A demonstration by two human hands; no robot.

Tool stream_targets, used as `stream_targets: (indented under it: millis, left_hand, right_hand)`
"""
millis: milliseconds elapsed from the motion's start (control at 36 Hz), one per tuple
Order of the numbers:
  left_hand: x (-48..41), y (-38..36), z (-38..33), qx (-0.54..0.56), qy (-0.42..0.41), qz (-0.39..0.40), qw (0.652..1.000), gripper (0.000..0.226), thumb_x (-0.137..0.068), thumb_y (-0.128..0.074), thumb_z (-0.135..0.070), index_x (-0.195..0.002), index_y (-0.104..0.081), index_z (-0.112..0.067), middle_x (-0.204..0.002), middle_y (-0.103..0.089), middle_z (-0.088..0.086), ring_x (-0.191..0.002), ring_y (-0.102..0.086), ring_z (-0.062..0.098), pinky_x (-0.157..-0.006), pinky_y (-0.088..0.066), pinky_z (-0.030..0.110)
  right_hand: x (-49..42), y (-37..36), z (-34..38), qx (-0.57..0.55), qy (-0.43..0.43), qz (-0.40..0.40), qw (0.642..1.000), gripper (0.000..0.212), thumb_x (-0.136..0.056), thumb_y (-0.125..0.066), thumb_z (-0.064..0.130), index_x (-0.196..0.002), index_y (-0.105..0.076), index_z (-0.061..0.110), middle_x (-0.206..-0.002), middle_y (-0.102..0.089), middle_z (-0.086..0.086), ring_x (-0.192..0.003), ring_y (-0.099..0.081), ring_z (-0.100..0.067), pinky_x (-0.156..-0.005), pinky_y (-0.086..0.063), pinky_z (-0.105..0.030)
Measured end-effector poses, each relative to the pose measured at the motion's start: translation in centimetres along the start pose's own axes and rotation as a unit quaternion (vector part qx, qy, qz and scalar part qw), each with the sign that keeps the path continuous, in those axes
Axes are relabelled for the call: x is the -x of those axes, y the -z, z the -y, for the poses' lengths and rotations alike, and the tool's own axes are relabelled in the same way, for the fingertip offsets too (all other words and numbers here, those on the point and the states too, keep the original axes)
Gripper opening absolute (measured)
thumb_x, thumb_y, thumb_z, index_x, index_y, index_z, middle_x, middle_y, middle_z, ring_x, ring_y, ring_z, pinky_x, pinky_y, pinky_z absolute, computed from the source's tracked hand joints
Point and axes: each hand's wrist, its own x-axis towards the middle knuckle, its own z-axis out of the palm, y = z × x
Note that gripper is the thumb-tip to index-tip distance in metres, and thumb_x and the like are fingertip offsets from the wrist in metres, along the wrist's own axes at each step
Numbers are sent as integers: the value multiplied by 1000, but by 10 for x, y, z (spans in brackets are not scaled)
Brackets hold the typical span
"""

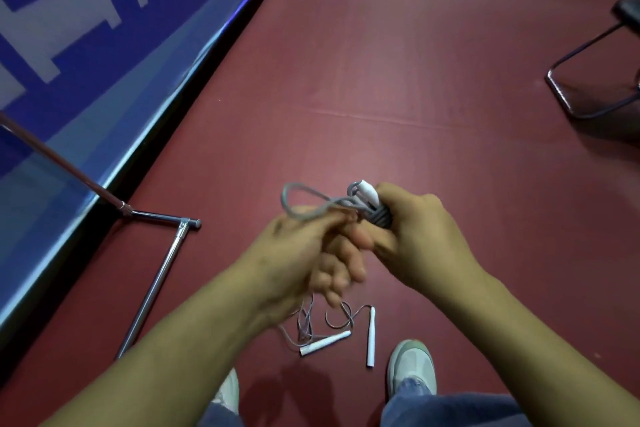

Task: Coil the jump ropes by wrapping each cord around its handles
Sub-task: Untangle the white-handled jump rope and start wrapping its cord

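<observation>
Where the wound rope [380, 217] sits: in right hand [420, 236], fingers curled round its white handles [365, 193].
Left hand [294, 253]: pinching loose cord loop [304, 205], blurred.
Second rope [325, 342]: uncoiled on red floor [398, 80], beside a shoe [412, 367].

Bare-armed from left hand [294, 253] and right hand [422, 236] back to the elbows. Dressed in faded blue denim jeans [450, 409], hems bunched over pale grey-white trainers: right shoe [412, 367] mesh-topped, left shoe [228, 388] mostly hidden.
</observation>
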Motion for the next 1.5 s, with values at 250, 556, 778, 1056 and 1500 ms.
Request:
stream_targets:
  millis: [250, 556, 778, 1056, 1500]
  left_hand:
    - [-7, 21, -3, -350, -262, -62, 897, 59, -79, -65, -13, -134, -55, -32, -129, -62, -16, -119, -59, 10, -94, -51, 38]
    - [2, 31, -27, -176, -176, 105, 963, 28, -86, -68, -2, -113, -72, -7, -102, -78, 9, -97, -73, 14, -84, -54, 21]
    - [-5, 25, -26, -159, -168, 62, 971, 13, -71, -81, -15, -79, -74, -7, -69, -72, 2, -64, -65, 10, -64, -51, 20]
    - [-10, 10, -12, -128, -139, -1, 982, 26, -84, -79, -11, -63, -66, -17, -64, -68, 5, -55, -56, 13, -54, -44, 22]
    - [-22, 16, -19, -11, -76, 47, 996, 15, -91, -63, -7, -79, -55, -5, -60, -47, 6, -40, -33, 7, -35, -26, 15]
  right_hand:
    - [1, 8, 12, -205, -64, 210, 954, 35, -95, -64, 36, -81, -52, 5, -57, -60, -20, -40, -61, -31, -39, -50, -35]
    - [4, 15, 8, -324, -58, 358, 874, 12, -96, -67, 18, -88, -57, 15, -48, -49, -14, -32, -46, -23, -41, -40, -26]
    - [9, 14, 15, -327, -41, 401, 855, 30, -96, -69, 23, -68, -57, 26, -48, -52, -17, -33, -48, -24, -41, -41, -26]
    - [15, 16, 25, -193, -23, 313, 930, 40, -92, -65, 51, -88, -59, 12, -54, -61, -12, -41, -61, -28, -41, -51, -32]
    - [26, 13, 30, -134, -14, 364, 922, 44, -94, -65, 50, -80, -54, 10, -66, -66, -18, -51, -67, -38, -41, -49, -34]
